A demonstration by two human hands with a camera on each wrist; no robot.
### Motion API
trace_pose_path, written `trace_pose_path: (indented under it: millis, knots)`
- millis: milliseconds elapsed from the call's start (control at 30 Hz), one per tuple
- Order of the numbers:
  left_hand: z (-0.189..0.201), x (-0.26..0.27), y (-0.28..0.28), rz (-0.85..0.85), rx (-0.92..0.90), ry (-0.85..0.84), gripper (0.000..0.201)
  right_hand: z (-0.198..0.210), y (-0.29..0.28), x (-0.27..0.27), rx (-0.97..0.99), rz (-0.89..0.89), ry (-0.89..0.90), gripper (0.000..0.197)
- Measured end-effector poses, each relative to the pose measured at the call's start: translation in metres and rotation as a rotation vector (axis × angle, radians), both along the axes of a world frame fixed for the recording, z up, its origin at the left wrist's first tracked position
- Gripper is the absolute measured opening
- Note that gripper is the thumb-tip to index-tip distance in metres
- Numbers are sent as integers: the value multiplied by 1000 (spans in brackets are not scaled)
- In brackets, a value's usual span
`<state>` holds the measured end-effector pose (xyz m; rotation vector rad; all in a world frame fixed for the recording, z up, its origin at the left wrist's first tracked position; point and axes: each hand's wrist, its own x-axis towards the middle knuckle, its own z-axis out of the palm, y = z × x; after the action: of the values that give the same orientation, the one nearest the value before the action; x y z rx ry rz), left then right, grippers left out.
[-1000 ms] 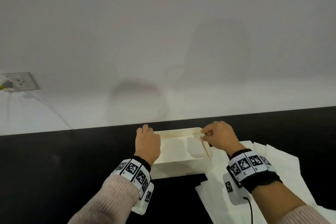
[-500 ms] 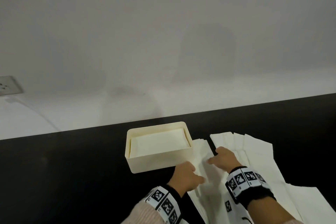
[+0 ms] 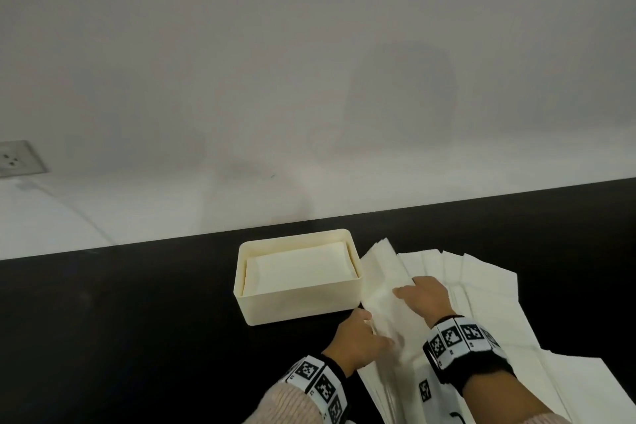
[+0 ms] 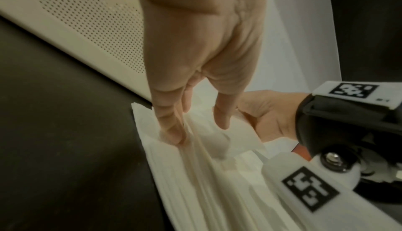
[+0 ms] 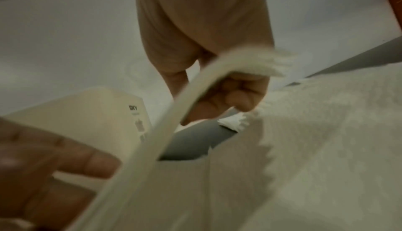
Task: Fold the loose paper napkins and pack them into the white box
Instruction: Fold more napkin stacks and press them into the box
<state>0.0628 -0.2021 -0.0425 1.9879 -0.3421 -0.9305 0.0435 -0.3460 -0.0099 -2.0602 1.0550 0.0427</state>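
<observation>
Napkin pile [image 3: 447,372] cut off below.

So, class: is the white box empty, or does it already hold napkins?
It holds napkins: the white box has a folded stack reaching near its rim.

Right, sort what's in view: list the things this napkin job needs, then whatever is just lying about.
Part of the job:
white box, folded napkins already inside
loose napkins beside it
left hand and right hand, both gripping napkins

Just lying about:
wall socket
its cable
</observation>
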Motion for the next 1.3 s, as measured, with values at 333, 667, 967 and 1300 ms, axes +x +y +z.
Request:
trace_pose_path:
  millis: [333, 667, 967, 1300]
  knots:
    - [52, 23, -9, 226, -447, 50, 56, 78, -3, -19, 318, 69, -689, 6]
    - [107, 58, 18, 392, -735, 71, 39, 88, 37, -4, 286, 465, -547, 20]
    - [119, 78, 58, 591, -815, 41, 26, 87, 52, 30, 164, 623, -295, 79]
    - [113, 126, 145, 519, -632, -201, 26, 76, 42, 65, 329, 154, -681, 11]
